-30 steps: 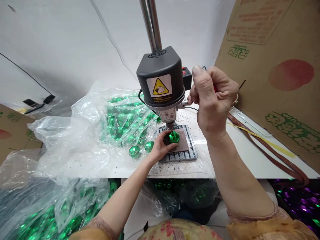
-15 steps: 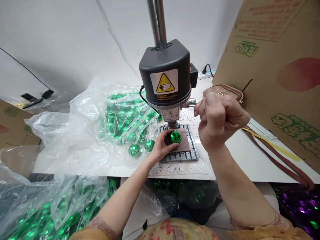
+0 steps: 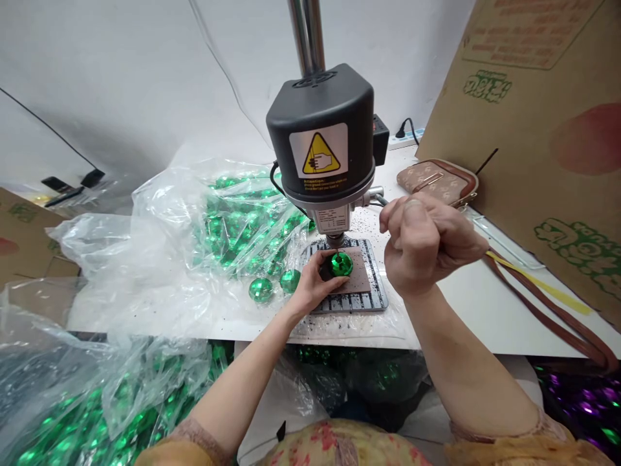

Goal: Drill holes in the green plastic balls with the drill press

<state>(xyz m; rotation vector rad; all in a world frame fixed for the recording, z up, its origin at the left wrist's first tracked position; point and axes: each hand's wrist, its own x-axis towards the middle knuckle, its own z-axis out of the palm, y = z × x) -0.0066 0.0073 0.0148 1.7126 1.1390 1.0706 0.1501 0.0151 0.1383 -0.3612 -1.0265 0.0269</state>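
My left hand has its thumb and fingers curled around a shiny green faceted ball. It keeps the ball on a brown board lying on the grey slotted base of a small bench drill press. The drill's tip meets the top of the ball; whether it is inside cannot be made out. At the right, my right hand is closed in a fist around the drill press's feed lever, whose end is hidden by the fingers.
Two loose green balls lie left of the base, beside a clear plastic bag full of more. Dark shavings dot the white table. A brown purse and a cardboard box stand at the right. Bagged green balls fill the lower left.
My right hand has dropped slightly relative to the drill head, and more of the purse shows behind it. The view has shifted a little. My left hand stays on the ball.
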